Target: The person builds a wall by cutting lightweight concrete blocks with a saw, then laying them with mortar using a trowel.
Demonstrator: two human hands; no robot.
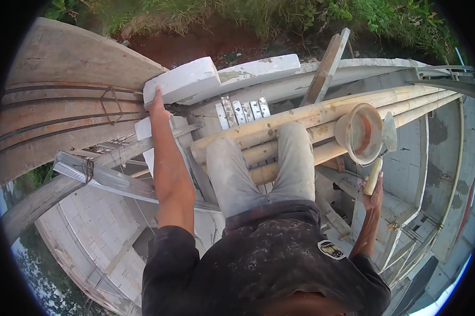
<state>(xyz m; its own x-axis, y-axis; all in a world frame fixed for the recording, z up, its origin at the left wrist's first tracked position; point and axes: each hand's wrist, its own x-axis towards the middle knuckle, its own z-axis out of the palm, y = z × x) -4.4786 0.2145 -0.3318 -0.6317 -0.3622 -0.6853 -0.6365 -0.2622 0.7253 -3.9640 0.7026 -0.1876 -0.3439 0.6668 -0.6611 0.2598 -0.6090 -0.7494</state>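
Observation:
My left hand (159, 103) is at the left end of a white lightweight block (190, 80), gripping its edge. One finger lies along the block's face, and the other fingers are mostly hidden. That block sits on top of the wall, its right end beside another white block (261, 70). Over on the right, my right hand (373, 196) is closed around the pale handle of a trowel (389, 132). The trowel's grey, mortar-stained blade points away from me, just right of a round plastic bucket (343, 131). Inside the bucket I see a reddish-brown patch.
Thick bamboo poles (306, 117) run across beneath my legs. A wooden post (327, 66) leans by the wall. Timber and a metal channel (105, 179) cross at the left, near steel bars (53, 126). Block walls (401, 158) drop away below; grass grows beyond.

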